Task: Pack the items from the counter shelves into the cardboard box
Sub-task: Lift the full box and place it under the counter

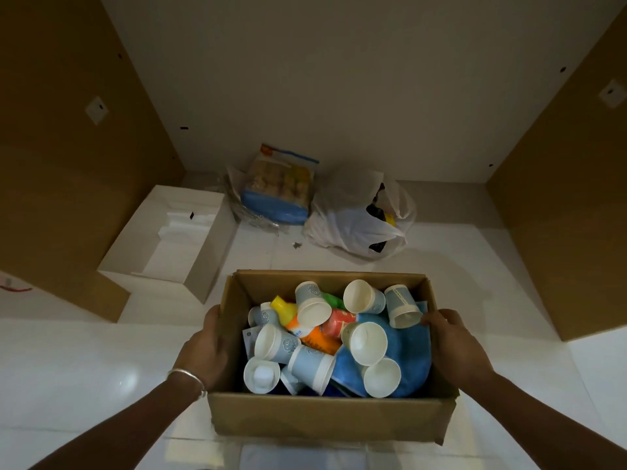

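Two hands, left (207, 347) and right (456, 344), clamp fingers on a corrugated cardboard box (325, 415) heaped with conical paper cups (364, 337) over blue cloth (407, 347).

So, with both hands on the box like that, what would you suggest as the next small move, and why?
Probably slide the cardboard box forward: the left hand and right hand grip its side walls, and the snack packet and white plastic bag still lie unpacked behind it.

Cardboard box (325, 418) crammed with cups (364, 337); open floor (458, 273) behind, probably passable.
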Demonstrator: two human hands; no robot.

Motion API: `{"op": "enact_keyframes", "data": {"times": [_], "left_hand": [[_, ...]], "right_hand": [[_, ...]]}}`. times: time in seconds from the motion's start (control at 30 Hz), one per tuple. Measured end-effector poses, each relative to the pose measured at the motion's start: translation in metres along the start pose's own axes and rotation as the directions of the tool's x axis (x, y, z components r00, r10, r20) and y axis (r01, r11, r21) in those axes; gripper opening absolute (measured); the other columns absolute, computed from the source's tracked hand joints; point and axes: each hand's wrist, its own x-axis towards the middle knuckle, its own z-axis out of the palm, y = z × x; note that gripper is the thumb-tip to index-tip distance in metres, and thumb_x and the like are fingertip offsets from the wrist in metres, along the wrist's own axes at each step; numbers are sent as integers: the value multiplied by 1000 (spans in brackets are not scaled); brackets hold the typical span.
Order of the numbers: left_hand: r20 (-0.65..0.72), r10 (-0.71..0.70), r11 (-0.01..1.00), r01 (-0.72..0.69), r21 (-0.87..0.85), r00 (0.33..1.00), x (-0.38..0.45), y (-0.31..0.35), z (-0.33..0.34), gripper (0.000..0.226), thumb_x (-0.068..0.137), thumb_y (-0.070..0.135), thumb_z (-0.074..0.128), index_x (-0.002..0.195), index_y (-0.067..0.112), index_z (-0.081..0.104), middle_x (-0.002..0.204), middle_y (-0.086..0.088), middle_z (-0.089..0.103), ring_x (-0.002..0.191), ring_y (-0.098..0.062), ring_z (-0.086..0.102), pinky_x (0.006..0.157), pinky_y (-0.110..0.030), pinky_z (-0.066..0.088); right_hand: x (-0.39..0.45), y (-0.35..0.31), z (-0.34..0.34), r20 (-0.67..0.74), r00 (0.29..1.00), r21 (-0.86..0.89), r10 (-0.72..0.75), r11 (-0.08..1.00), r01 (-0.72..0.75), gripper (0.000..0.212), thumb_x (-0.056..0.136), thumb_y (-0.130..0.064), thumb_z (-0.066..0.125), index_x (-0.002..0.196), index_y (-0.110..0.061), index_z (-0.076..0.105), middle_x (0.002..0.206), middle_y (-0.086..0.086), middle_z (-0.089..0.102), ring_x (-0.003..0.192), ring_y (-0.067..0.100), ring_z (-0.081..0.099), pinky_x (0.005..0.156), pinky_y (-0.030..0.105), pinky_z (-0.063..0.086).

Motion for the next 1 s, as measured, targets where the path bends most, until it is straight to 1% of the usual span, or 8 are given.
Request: {"op": "enact_keyframes", "data": {"times": [0.07,0.13,0.27,0.37,0.47,0.7,0.9,1.0], "left_hand": [[-16,20,1000,-20,9,1000,11,2,1,59,89,17,57,140,19,29,70,4,57,55,-11,54,54,-28,44],[-17,23,1000,-23,20,1000,22,4,1,59,88,16,57,140,20,28,76,-4,63,58,-20,57,59,-31,47],[-25,9,999,-8,36,1000,44,10,-2,56,88,10,52,137,23,29,84,-15,66,67,-33,62,64,-39,53],[-21,16,999,-15,37,1000,57,17,-4,54,88,8,53,136,21,31,82,-12,64,66,-30,61,63,-38,51],[-19,15,998,-14,58,1000,72,22,-5,61,88,5,54,142,17,28,89,-17,66,69,-30,60,63,-36,47],[-10,-42,997,43,61,999,99,35,-6,65,90,6,54,147,18,23,100,-21,64,85,-36,62,74,-43,49],[-10,-67,997,68,45,998,101,35,-5,64,92,8,51,147,22,21,90,-14,59,76,-27,56,75,-45,51],[16,-96,993,95,67,995,100,37,-7,69,92,9,51,149,23,15,92,-13,58,79,-27,57,77,-44,50]], "right_hand": [[11,-1,0,-21,1000,12,1,1000,0,42,88,-32,57,127,-28,41,142,4,35,101,26,57,84,32,51],[22,-2,-1,-36,999,-6,-10,1000,10,45,86,-38,59,126,-31,39,140,2,36,101,26,56,84,34,50],[42,-4,1,-65,998,-42,-10,999,7,54,84,-31,64,131,-30,36,140,2,38,102,27,57,83,37,51],[54,-6,4,-80,997,-62,-2,998,-3,60,84,-24,63,135,-30,33,142,1,37,100,28,58,79,38,52],[65,-9,4,-119,993,-65,-7,998,-1,62,84,-11,60,137,-28,33,142,2,37,94,27,59,72,36,54],[86,-24,-2,-187,982,-42,-36,999,28,57,86,-12,60,136,-24,37,140,6,38,97,29,59,76,38,53],[89,-28,-1,-192,981,-51,-12,999,2,58,84,-8,60,135,-24,38,141,6,36,93,27,60,69,32,51],[86,-31,-3,-193,981,-65,-20,998,7,59,85,-9,60,137,-24,36,142,6,34,95,26,60,70,31,52]]}}
